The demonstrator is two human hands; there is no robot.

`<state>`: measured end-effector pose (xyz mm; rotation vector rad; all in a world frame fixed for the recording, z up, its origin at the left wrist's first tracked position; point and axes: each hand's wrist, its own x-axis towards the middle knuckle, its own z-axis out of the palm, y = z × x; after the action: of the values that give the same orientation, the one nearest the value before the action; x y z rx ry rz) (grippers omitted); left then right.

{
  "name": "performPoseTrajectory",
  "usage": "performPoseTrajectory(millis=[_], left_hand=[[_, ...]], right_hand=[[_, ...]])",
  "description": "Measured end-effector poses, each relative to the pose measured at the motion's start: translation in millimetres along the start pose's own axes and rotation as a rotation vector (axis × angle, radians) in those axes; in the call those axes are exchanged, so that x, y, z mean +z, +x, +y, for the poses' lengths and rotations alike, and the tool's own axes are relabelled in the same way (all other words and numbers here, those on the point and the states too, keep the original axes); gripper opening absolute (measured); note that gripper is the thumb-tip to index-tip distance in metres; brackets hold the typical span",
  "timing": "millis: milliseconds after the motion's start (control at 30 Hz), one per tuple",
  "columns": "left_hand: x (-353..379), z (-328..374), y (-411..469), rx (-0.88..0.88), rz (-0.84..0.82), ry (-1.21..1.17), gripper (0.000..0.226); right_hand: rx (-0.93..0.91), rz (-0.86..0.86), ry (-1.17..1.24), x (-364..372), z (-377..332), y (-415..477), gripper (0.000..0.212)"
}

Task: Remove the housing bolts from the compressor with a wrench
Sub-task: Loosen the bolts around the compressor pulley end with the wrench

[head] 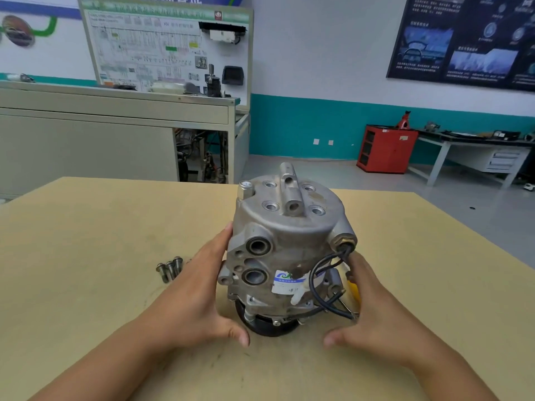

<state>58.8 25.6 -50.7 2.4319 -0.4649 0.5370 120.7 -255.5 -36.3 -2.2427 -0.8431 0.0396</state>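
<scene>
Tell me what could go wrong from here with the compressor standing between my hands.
1. The compressor stands on end on its narrower black pulley, steadied only by the open left hand and right hand; it could tip if either lets go.
2. The right hand's fingers lie beside the looped black wires, which could snag or get pinched.
3. The loose bolts on the table could roll or be knocked away.
</scene>
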Motion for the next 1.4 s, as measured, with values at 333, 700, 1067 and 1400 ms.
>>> performPoseTrajectory(millis=[333, 700, 1067, 1400], left_hand=[[6.0, -0.5, 9.7, 0.146, 0.144, 0.061, 0.134], [7.2, -4.8, -2.8, 0.059, 0.238, 0.334, 0.091], [1.1, -9.3, 5.7, 0.286, 0.421, 0.549, 0.099], [-0.9, -0.9, 9.2, 0.377, 0.494, 0.577, 0.087]], right_hand=[[-0.201, 0.027, 0.146, 7.0, -11.0, 23.6, 0.116], [-0.336, 0.051, 0.025, 19.6, 0.2, 37.3, 0.141], [-0.877, 0.605, -0.421, 23.8, 4.0, 60.9, 0.094], [-0.621, 0.545, -0.219, 21.6, -1.3, 52.5, 0.113]])
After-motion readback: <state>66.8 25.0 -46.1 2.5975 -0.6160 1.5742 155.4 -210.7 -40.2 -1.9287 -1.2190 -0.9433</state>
